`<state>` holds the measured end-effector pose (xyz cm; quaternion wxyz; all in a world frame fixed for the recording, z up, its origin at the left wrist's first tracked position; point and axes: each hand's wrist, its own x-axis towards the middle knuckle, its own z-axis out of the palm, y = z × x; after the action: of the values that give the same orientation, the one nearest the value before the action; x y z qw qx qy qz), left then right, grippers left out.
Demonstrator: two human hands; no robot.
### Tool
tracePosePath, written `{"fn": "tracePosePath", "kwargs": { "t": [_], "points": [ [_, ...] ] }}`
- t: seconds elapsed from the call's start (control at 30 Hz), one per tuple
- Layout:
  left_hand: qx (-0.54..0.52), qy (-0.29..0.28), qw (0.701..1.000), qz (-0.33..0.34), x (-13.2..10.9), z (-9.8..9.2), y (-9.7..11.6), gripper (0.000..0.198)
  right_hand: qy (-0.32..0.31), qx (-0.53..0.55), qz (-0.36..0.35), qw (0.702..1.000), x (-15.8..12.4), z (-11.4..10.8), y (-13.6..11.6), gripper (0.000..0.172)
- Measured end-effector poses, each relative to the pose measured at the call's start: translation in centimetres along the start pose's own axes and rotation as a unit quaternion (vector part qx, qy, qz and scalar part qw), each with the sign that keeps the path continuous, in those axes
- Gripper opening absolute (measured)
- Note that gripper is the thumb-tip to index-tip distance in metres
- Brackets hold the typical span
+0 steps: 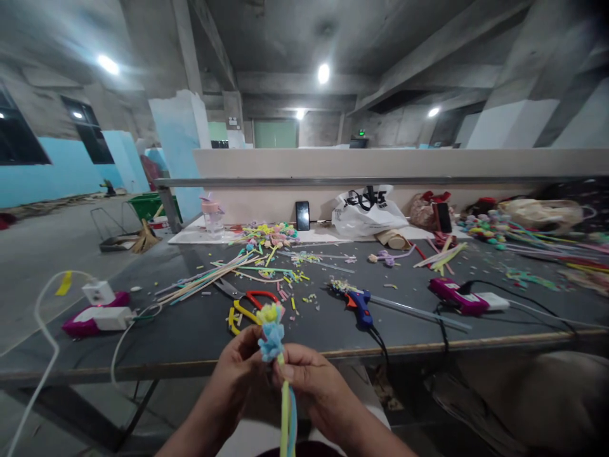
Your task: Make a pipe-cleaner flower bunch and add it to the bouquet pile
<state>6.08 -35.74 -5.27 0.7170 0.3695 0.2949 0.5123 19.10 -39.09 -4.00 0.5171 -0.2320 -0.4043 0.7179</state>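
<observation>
A pipe-cleaner flower (272,339) with yellow, pink and light blue fuzzy blooms is held upright between my hands, just off the table's front edge. My right hand (309,377) pinches its stems below the blue bloom; the yellow and blue stems (288,419) hang down toward my lap. My left hand (240,358) has its fingers closed against the left side of the blue bloom. Beyond the blooms lie scissors (245,304) with red and yellow handles, blades pointing left. Right of them rests a blue glue gun (360,308) with a clear glue stick in it.
Loose pipe cleaners (209,285), cut bits and a pile of finished flowers (273,235) cover the dark table (181,336). Purple power strips (459,296) with cords lie at both sides. A phone (302,216), a white bag (368,212) and a bottle (212,216) stand behind.
</observation>
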Motion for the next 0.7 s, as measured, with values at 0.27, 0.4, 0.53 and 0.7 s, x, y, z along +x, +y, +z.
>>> {"fn": "tracePosePath", "kwargs": {
  "t": [0.27,0.4,0.53,0.7],
  "points": [
    [0.007,-0.053,0.996,-0.066,-0.7,1.0,0.8,0.018,-0.114,0.197,0.061,0.972,0.4,0.2,0.9,0.018],
    [-0.007,-0.056,0.996,-0.068,-1.0,1.4,1.1,0.02,-0.108,0.207,0.077,0.969,0.5,1.1,0.5,0.026],
    [-0.017,-0.064,0.993,-0.095,-1.3,1.6,1.5,0.021,-0.09,0.18,0.088,0.975,0.6,1.2,0.7,0.031],
    [-0.01,-0.042,0.994,-0.102,-1.4,1.5,1.7,0.021,-0.096,0.174,0.099,0.975,0.8,0.1,1.8,0.023]
  ]
}}
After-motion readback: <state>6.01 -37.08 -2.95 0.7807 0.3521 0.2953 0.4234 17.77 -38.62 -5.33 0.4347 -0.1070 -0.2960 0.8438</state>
